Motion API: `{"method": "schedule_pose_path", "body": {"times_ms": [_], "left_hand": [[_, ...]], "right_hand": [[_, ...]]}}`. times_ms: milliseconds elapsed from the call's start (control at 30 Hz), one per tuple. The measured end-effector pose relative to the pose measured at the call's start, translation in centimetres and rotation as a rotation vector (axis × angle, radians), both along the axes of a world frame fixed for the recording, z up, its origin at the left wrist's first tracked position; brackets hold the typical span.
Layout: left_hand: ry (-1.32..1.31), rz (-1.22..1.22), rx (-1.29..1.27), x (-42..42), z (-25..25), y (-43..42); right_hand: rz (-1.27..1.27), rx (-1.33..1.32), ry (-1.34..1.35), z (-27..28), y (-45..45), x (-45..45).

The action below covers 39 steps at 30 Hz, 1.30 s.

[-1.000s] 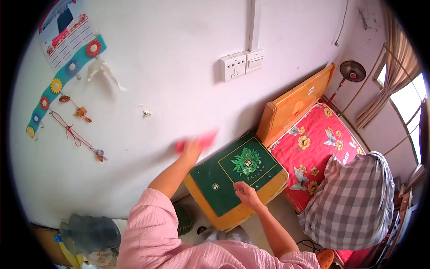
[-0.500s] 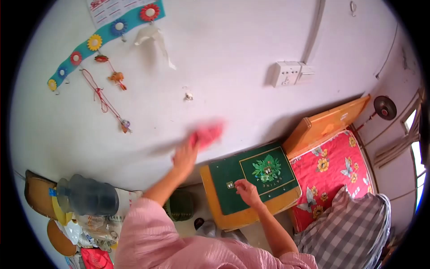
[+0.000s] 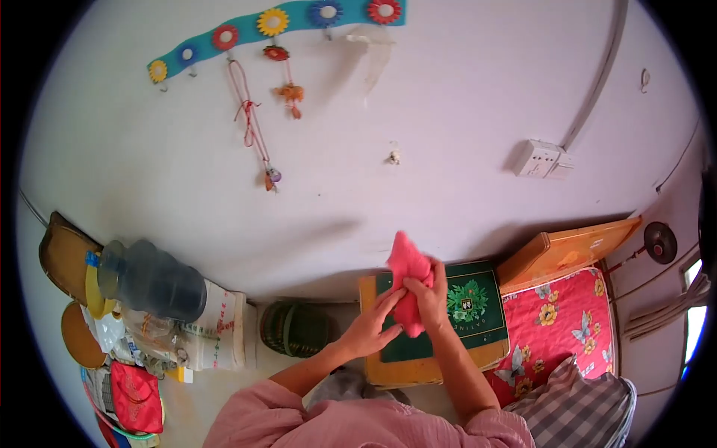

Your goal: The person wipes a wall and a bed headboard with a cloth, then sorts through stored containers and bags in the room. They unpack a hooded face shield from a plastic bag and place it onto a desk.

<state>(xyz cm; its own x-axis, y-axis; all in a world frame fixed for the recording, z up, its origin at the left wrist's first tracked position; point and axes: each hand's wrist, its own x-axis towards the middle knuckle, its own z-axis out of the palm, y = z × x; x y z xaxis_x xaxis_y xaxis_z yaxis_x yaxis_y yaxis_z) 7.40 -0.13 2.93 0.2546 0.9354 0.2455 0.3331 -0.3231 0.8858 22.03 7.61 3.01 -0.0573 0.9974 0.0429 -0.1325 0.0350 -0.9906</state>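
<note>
A pink cloth (image 3: 405,257) is bunched up between both of my hands, away from the wall and above the green panel. My left hand (image 3: 373,326) grips its lower left side, with the fingers against the folds. From the right, my right hand (image 3: 429,297) is closed around the middle of the cloth. Its upper end sticks up past my fingers. Below lies the green panel (image 3: 484,328) with a leaf print, on top of a yellow-brown wooden piece (image 3: 418,369).
A white wall (image 3: 246,231) with a hook strip (image 3: 246,36) and hanging trinkets stands ahead. At left are a large water bottle (image 3: 153,280) and a dark green basket (image 3: 299,328). A red floral bed (image 3: 556,321) and a socket (image 3: 539,159) are at right.
My left hand has brought the cloth from the wall down and right. My right hand, empty before, has come up and taken hold of it. The view has shifted left.
</note>
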Motion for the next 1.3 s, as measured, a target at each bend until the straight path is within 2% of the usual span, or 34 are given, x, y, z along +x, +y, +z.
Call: {"method": "schedule_pose_path", "body": {"times_ms": [67,133,200,267,333,367,400,433,467,533,633,667,733,767,800,833,933,1033,1067,1100,1133,1200,1233,1267,1300], "left_hand": [[-0.051,0.07,-0.165,-0.8,0.1,-1.3],[-0.09,0.127,-0.173,-2.4,-1.8,-2.2],[-0.093,0.195,-0.189,-3.9,-3.2,-3.4],[-0.062,0.27,-0.209,-4.9,-3.9,-4.4],[-0.08,0.316,-0.207,-6.0,-4.3,-5.0],[-0.083,0.337,-0.214,-6.6,-4.5,-5.7],[-0.073,0.361,-0.195,-7.3,-4.7,-6.4],[-0.063,0.383,-0.172,-8.0,-4.8,-6.9],[-0.057,0.403,-0.144,-8.6,-5.0,-7.2],[-0.115,0.439,-0.2,-10.2,-6.2,-8.1],[-0.183,0.477,-0.324,-13.0,-7.4,-9.2],[-0.205,0.489,-0.371,-13.6,-7.7,-9.4],[-0.222,0.491,-0.386,-14.5,-9.1,-10.0],[-0.233,0.488,-0.406,-14.8,-9.9,-10.2],[-0.243,0.487,-0.424,-14.9,-10.4,-10.4],[-0.235,0.475,-0.463,-14.9,-10.5,-10.6],[-0.231,0.434,-0.532,-14.1,-10.6,-10.7],[-0.287,0.389,-0.54,-13.2,-11.4,-10.9],[-0.314,0.381,-0.555,-13.1,-11.3,-11.0],[-0.342,0.373,-0.568,-13.2,-11.3,-11.1],[-0.343,0.375,-0.568,-13.5,-11.8,-11.3],[-0.354,0.386,-0.571,-14.6,-13.2,-12.4],[-0.255,0.401,-0.632,-15.4,-11.5,-12.7],[-0.287,0.449,-0.637,-16.2,-12.2,-13.4],[-0.318,0.495,-0.641,-17.1,-13.4,-14.3]], "right_hand": [[-0.11,0.285,0.012,5.9,-0.2,-1.5],[-0.333,0.794,-0.148,9.5,1.6,-2.5],[-0.484,1.072,-0.226,14.2,3.1,-4.5],[-0.684,1.113,-0.341,16.0,5.3,-7.7],[-0.668,1.098,-0.568,12.8,8.5,-11.7],[-0.489,1.065,-0.819,8.3,10.0,-13.1],[-0.146,1.066,-1.05,2.4,11.1,-13.5],[0.116,1.127,-1.083,-3.1,11.1,-13.6],[0.382,0.917,-1.429,-9.8,9.8,-12.6],[0.729,0.372,-1.455,-13.3,7.3,-10.2],[0.167,0.286,-0.954,-12.6,4.2,-6.7],[-0.04,0.332,-0.814,-11.6,4.7,-5.1],[-0.522,0.498,-0.416,-9.6,6.3,-2.7],[-0.767,0.392,-0.368,-6.2,7.2,-1.9],[-0.946,0.421,-0.221,-5.0,8.7,-0.9],[-1.011,0.426,-0.084,-4.3,9.8,-0.9],[-0.62,0.106,0.591,-12.7,13.4,-5.2],[0.05,-0.577,-0.28,-14.7,6.0,-17.6],[0.495,-0.268,-0.485,-14.8,3.0,-19.7],[0.83,0.132,-0.548,-14.9,0.0,-21.8],[0.987,0.072,-0.494,-15.6,-1.7,-23.5],[0.84,0.04,-0.326,-19.0,-3.4,-23.7],[0.752,0.061,-0.243,-21.5,-3.2,-22.5],[0.62,-0.189,-0.366,-21.8,-2.2,-19.3],[0.339,-0.275,-0.484,-21.8,-0.7,-16.5]]}}
